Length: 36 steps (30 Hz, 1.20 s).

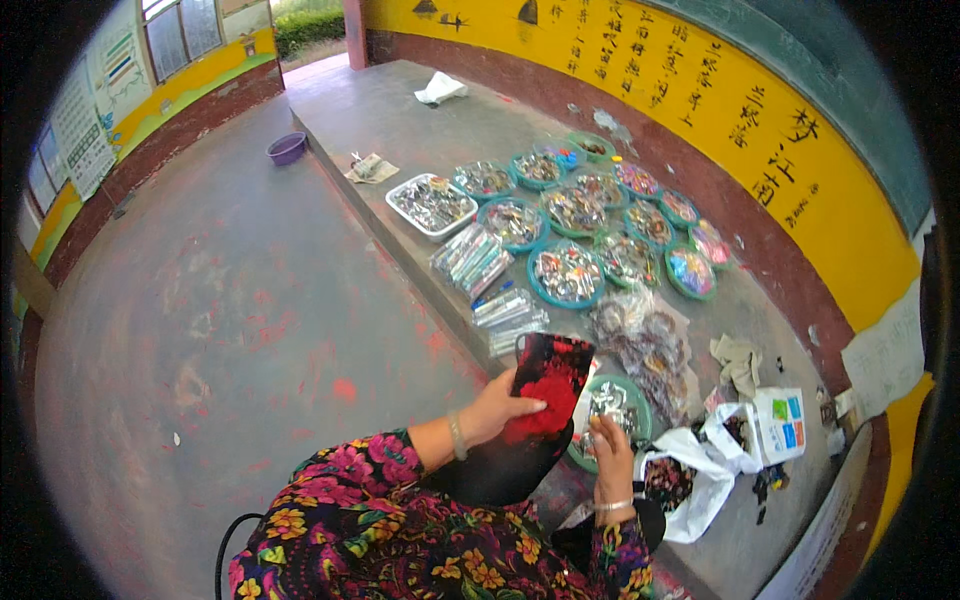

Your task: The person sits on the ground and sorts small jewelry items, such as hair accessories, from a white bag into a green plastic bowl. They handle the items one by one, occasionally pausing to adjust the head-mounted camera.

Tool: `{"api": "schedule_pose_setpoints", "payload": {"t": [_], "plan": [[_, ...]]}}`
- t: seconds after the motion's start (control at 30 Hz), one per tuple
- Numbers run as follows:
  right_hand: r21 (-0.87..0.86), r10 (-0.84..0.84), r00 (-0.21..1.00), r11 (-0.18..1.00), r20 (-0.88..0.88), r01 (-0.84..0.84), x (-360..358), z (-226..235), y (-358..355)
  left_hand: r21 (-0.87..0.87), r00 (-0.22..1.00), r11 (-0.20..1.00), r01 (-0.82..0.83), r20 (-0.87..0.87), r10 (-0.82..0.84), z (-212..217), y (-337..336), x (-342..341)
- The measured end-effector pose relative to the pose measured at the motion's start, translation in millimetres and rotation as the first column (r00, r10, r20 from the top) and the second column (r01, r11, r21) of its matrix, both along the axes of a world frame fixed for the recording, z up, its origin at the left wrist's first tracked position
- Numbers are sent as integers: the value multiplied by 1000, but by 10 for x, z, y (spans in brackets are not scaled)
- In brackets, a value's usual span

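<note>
My left hand (491,409) grips a flat, dark rectangular pad (551,385) covered in red, its thumb lying across the face. The pad is tilted up over my dark-covered lap. Next to a green basin (633,402) of small shiny pieces, my right hand (613,461) has its fingers curled together. Whatever it may hold is too small to make out. Part of that basin is hidden behind the pad and the right hand.
On the raised platform (385,110) stand several basins of small items, a white tray (431,229) and clear-wrapped bundles (472,259). White bags (694,489) lie at my right. A purple basin (287,148) sits on the lower floor, beyond the platform's edge.
</note>
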State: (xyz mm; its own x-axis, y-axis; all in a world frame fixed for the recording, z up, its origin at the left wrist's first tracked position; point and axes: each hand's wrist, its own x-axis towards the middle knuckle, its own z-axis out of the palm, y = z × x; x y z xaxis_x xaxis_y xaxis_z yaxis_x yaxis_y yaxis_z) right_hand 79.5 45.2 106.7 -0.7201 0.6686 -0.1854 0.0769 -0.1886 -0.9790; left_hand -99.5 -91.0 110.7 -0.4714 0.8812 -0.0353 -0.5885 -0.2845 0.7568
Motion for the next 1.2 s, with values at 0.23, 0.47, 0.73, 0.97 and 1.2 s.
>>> {"api": "schedule_pose_setpoints", "payload": {"t": [0.23,0.47,0.73,0.97,1.2], "plan": [[-49,354,919,929,-175,-367,-125,255,-532,-95,908,995,-36,-419,-7,-278,-617,603],[167,409,912,901,-15,-401,-75,592,-719,128,493,878,-461,-786,373,88,-898,456],[238,494,869,839,45,-489,-48,295,-718,36,524,992,-120,-846,94,470,-725,414],[282,499,852,804,158,-523,4,-193,-611,-49,679,998,-28,-734,-17,274,-661,517],[275,490,860,815,144,-511,36,-261,-651,-30,725,1000,4,-688,-23,-21,-568,576]]}}
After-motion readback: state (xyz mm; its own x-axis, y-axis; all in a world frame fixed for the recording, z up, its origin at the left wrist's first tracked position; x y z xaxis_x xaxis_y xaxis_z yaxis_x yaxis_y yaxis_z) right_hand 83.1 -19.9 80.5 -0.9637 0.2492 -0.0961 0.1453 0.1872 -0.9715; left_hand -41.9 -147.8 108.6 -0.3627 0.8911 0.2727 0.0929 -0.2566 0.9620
